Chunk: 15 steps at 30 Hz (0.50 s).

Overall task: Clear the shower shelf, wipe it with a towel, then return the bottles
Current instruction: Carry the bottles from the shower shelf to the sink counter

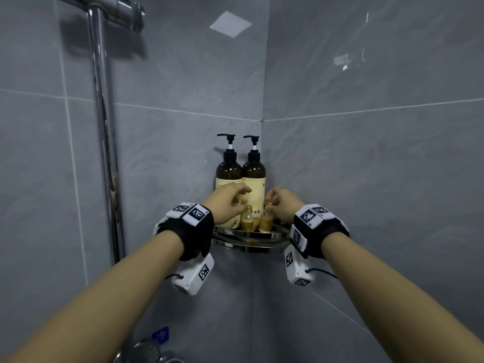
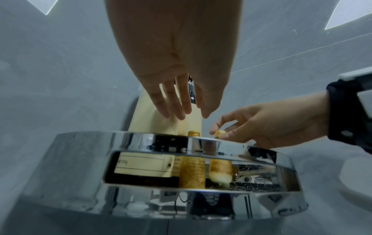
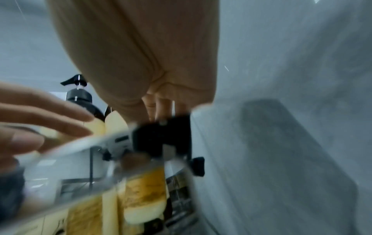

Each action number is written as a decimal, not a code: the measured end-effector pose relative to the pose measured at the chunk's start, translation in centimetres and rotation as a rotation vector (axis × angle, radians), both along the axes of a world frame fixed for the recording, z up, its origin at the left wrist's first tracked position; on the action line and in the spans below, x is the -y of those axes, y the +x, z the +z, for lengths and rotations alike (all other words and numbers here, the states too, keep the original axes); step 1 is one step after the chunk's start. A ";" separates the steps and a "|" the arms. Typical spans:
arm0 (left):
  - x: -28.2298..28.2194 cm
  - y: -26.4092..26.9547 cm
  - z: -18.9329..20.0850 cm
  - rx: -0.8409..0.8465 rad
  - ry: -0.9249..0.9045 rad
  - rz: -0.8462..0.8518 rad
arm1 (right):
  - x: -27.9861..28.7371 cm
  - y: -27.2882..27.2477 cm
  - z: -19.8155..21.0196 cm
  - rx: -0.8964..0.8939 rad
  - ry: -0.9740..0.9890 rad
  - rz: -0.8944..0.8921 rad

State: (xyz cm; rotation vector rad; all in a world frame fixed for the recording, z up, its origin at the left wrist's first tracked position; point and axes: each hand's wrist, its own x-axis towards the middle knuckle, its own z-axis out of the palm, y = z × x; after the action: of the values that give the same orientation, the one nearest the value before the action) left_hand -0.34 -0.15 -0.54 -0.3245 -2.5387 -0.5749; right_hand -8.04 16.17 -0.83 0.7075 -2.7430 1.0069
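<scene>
So the chrome corner shelf [image 1: 251, 235] is fixed where the 2 grey tiled walls meet, and all 4 bottles are on it. At the back stand 2 brown pump bottles, the left pump bottle [image 1: 228, 171] and the right pump bottle [image 1: 253, 174], side by side and touching or nearly so. In front of them are 2 small amber bottles: the left small bottle [image 1: 247, 218] and the right small bottle [image 1: 266, 218].

The left hand [image 1: 226, 203] is up over the left pump bottle's label with its fingers [image 2: 171, 103] straight and a bit spread. From the left wrist view they look right at the label, but I can't tell if they actually touch it. It's got hold of nothing.

The right hand [image 1: 282, 205] has its thumb and forefinger curled around the gold cap [image 2: 219, 133] of the right small bottle, pinching it. That bottle's base looks a bit off the shelf floor behind the rail in the left wrist view, though the reflections make that hard to call.

The right wrist view is super blurry and the shelf rail blocks most of that hand's fingers. The lower halves of both pump bottles are hidden behind the hands in the head view. A chrome shower pipe [image 1: 102, 127] runs up the left wall, cut off at the top.
</scene>
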 end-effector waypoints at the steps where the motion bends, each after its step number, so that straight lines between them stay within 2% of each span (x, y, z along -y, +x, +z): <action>1: -0.1 0.0 -0.1 -0.001 0.019 -0.006 | -0.4 0.0 0.5 0.011 -0.014 -0.004; 4: -0.5 -0.3 -0.3 0.005 0.111 -0.020 | -1.3 0.6 2.4 0.044 -0.115 0.041; 8: -1.4 -0.7 -0.6 0.047 0.263 -0.054 | -1.2 2.3 4.2 0.124 -0.296 0.213; 12: -1.6 -0.7 -0.8 0.065 0.320 -0.092 | -0.2 2.9 4.0 0.136 -0.419 0.319; 15: -0.8 -0.6 -1.0 0.032 0.402 -0.092 | -0.3 2.4 3.3 0.189 -0.501 0.318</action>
State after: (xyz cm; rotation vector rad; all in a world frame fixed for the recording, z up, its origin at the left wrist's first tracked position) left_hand -0.91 0.68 -1.52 -0.2864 -2.3732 -1.1099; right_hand -5.60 16.49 2.46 1.0087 -2.3903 1.8234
